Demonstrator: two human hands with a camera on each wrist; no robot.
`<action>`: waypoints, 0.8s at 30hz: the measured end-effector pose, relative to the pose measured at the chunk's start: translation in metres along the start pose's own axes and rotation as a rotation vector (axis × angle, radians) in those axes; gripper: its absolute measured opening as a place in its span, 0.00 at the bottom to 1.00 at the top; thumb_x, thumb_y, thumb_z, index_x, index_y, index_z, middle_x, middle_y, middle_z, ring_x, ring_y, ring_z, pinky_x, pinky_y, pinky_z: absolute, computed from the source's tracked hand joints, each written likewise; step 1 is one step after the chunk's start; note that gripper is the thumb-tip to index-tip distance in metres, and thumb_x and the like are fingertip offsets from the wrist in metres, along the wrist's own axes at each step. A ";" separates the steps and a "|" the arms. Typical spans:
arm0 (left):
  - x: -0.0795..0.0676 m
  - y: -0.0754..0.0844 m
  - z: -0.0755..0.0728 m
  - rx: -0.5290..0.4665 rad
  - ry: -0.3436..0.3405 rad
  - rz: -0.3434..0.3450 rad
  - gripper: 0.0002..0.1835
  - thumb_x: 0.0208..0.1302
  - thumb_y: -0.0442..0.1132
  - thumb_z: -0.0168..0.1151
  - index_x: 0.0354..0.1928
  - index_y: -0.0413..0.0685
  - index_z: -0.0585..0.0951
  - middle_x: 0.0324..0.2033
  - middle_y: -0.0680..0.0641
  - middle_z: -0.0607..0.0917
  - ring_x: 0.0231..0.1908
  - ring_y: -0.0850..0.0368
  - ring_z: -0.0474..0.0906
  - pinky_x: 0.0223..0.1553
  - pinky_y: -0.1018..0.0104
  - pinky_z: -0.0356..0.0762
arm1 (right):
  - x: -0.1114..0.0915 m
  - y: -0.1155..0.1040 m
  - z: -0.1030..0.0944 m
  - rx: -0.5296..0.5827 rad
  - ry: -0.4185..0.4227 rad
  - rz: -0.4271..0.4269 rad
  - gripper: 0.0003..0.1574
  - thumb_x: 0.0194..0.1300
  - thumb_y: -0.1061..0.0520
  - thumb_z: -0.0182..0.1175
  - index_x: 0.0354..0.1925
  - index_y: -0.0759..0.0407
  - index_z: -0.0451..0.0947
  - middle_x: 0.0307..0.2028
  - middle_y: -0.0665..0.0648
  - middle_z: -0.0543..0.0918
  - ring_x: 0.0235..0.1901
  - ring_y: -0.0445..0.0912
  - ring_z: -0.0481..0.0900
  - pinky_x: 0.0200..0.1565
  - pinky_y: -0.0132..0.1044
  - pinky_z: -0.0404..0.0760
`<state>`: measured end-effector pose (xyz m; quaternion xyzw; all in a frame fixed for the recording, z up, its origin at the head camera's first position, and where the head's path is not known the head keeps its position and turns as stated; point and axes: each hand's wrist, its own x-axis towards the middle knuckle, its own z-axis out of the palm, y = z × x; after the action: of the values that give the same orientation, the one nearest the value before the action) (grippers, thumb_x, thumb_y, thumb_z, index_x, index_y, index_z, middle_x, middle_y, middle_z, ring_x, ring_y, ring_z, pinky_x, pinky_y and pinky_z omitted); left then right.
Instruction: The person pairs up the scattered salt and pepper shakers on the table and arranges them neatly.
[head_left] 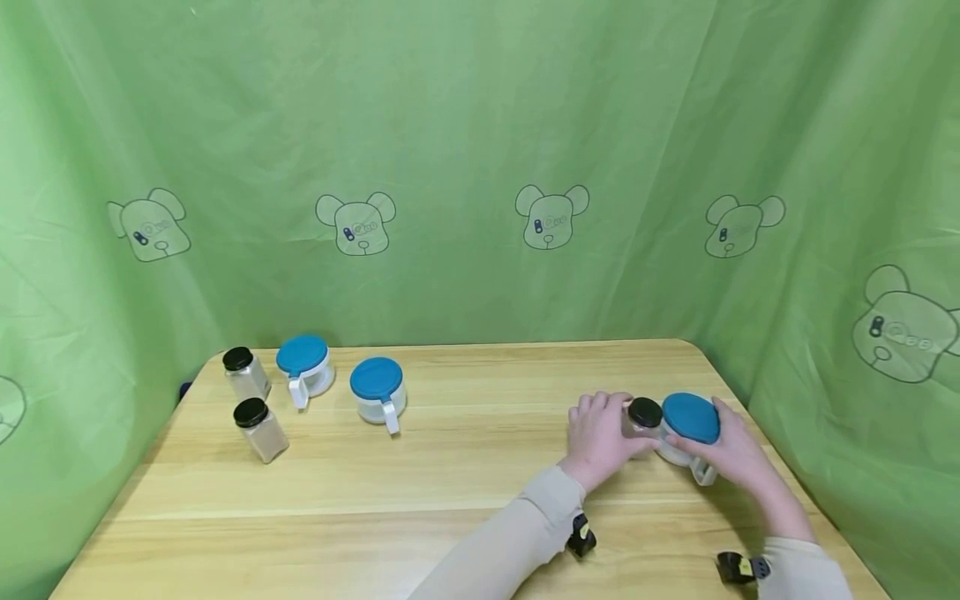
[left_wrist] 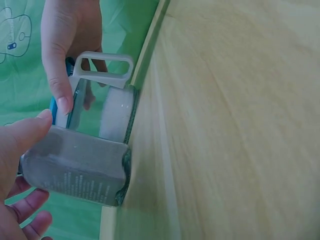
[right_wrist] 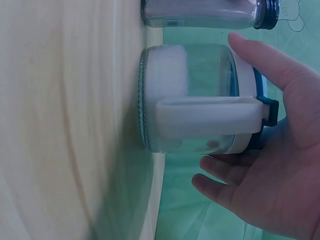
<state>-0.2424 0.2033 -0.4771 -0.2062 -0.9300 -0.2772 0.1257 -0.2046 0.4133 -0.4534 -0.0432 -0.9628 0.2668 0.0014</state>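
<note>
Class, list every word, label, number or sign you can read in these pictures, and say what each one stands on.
"Q...": on the bear-head drawings across the green curtain; the letters after the Q are too blurred to be sure of.
Rows of small print on the black-lidded jar that the left hand holds: too blurred to read.
No other text can be read.

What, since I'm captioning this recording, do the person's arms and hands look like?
The left sleeve and right sleeve are pale beige-grey and reach the wrists. A left block and right block, small and black with yellow patches, sit there. The left hand and right hand wear no gloves.
</note>
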 end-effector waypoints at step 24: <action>-0.026 -0.023 -0.044 -0.023 0.046 0.225 0.24 0.64 0.65 0.56 0.56 0.64 0.78 0.51 0.63 0.82 0.51 0.64 0.75 0.48 0.72 0.65 | -0.011 -0.010 -0.026 -0.063 0.008 -0.064 0.60 0.65 0.37 0.59 0.71 0.79 0.45 0.65 0.87 0.55 0.61 0.81 0.55 0.56 0.74 0.60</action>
<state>-0.2246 0.1525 -0.4615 -0.3044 -0.8945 -0.2768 0.1750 -0.1934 0.4171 -0.4262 -0.0134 -0.9716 0.2359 0.0127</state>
